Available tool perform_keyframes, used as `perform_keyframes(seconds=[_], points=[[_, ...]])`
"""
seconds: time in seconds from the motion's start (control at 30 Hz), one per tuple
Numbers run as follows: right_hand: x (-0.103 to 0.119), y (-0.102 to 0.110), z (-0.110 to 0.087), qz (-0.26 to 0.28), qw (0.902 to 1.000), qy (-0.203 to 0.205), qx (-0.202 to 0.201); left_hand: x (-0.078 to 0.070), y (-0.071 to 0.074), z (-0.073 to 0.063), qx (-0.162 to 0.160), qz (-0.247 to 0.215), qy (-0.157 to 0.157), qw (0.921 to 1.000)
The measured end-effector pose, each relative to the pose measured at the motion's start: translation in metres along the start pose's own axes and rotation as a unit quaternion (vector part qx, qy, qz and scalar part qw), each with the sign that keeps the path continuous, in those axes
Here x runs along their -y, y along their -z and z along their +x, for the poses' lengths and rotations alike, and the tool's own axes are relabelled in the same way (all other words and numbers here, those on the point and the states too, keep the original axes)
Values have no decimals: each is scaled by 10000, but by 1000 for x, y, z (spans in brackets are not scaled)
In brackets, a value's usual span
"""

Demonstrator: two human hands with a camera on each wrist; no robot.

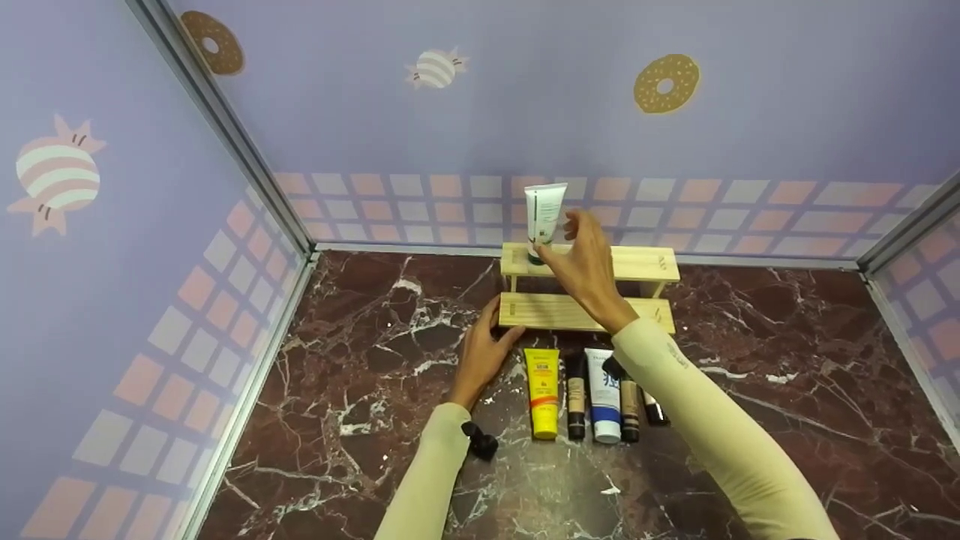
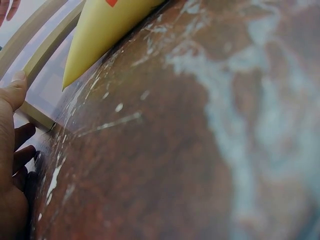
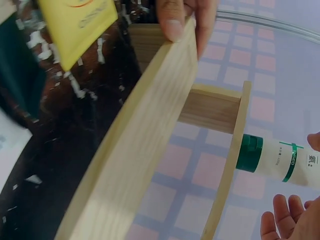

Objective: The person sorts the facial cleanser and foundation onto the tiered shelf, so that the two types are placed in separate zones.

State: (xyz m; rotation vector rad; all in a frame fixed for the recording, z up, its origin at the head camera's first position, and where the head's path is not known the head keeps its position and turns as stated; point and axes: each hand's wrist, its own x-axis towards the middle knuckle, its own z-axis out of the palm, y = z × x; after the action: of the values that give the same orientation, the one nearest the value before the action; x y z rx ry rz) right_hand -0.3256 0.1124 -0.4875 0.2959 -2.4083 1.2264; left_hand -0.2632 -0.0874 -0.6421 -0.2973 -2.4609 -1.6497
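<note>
A two-tier wooden stand point(image 1: 555, 311) sits by the back wall. My left hand point(image 1: 480, 356) grips the left end of its lower board, thumb on the front edge and fingers behind, as the right wrist view shows. On the upper board a white squeeze tube point(image 1: 547, 210) stands upright on its green cap point(image 3: 249, 153). Around it my right hand point(image 1: 589, 270) is spread, the thumb close to the tube's lower part and the fingers apart from it. Whether the thumb touches the tube I cannot tell.
In front of the stand lie a yellow tube point(image 1: 543, 394), a beige tube with black ends point(image 1: 576, 397), a white-and-blue tube point(image 1: 604, 405), another beige tube point(image 1: 630, 409) and a dark item partly hidden by the right sleeve point(image 1: 697, 390). Patterned walls enclose the marbled surface point(image 1: 360, 375).
</note>
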Motion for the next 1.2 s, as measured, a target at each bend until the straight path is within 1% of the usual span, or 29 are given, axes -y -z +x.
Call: perform_keyframes(seconds=[0.13, 0.37, 0.47, 0.57, 0.7, 0.97, 1.1, 1.2], points=[[-6, 6, -9, -43, 10000, 6, 9, 0, 1, 0, -17, 82, 5, 10000], [-16, 19, -26, -119, 9992, 362, -127, -1, 1, 0, -52, 110, 22, 9999], [-20, 23, -33, -43, 9989, 443, -117, 0, 1, -1, -51, 98, 46, 9999], [-23, 30, -39, -18, 9990, 436, -107, 1, 0, -2, -1, 28, 65, 10000], [-25, 39, -46, -71, 9988, 446, -188, 0, 0, -4, 41, 10, 52, 10000], [-31, 53, -65, -105, 9981, 547, -257, -1, 0, -3, -14, 88, -25, 10000], [-36, 59, -77, -101, 9980, 590, -177, -1, -1, -2, -46, 65, 9, 10000], [-39, 63, -85, -100, 9983, 566, -70, -2, -1, -2, -29, -33, 22, 10000]])
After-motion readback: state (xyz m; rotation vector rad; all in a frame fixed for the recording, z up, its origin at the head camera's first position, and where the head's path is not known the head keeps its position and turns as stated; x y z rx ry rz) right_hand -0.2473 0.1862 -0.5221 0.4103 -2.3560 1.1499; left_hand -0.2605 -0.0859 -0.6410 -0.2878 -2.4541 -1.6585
